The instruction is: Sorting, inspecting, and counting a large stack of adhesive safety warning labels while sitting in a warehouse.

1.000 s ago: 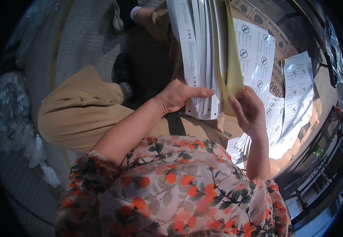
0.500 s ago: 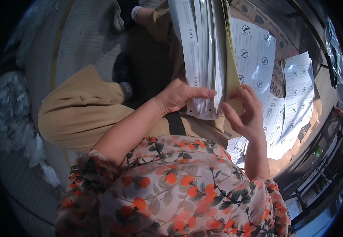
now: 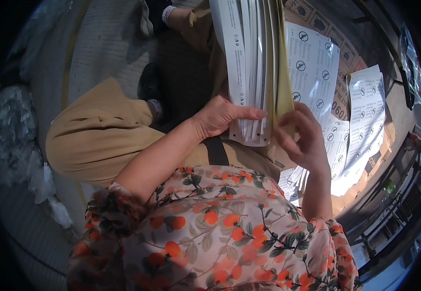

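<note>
Behind paper stack (image 3: 253, 72), left fingers (image 3: 250, 113) mostly hidden

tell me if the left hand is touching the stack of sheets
Touching: the head view shows the left hand with its thumb laid flat across the near end of the stack of sheets.

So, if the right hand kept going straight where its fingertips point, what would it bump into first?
Probably the yellow sheet on the near side of the paper stack. The right hand is so close that I can't tell whether its fingertips already touch it.
</note>
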Demonstrator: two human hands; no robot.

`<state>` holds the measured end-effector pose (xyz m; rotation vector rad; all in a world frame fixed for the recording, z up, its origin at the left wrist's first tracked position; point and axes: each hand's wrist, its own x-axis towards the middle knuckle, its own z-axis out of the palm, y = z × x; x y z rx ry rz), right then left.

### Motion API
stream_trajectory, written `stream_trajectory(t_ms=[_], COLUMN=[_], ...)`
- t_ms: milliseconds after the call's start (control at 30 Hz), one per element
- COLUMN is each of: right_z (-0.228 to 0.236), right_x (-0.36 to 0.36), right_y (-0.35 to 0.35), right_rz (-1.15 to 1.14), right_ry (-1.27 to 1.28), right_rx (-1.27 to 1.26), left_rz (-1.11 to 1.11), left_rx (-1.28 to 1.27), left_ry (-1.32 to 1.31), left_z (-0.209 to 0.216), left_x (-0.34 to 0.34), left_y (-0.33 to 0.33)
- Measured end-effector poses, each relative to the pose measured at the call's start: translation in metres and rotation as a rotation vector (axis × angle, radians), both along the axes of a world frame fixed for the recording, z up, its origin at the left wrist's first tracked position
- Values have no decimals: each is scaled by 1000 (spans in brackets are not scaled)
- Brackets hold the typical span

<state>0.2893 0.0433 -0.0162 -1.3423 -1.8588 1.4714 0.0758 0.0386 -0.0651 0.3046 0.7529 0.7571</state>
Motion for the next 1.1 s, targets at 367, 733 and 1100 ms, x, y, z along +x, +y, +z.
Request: stream_trajectory(t_ms=[367, 733, 1100], right_z=[-7, -6, 3], right_x=[5, 6, -4], right_y=[3, 4, 0], right_rz=[-71, 10, 70], right_ry=[129, -80, -108], right_rx=[-41, 185, 167], left_rz=[6, 38, 15], left_rx=[11, 7, -12], left_ry=[18, 4, -7], left_z=[1, 1, 1], left_x=[0, -1, 0], left_y=[1, 1, 1])
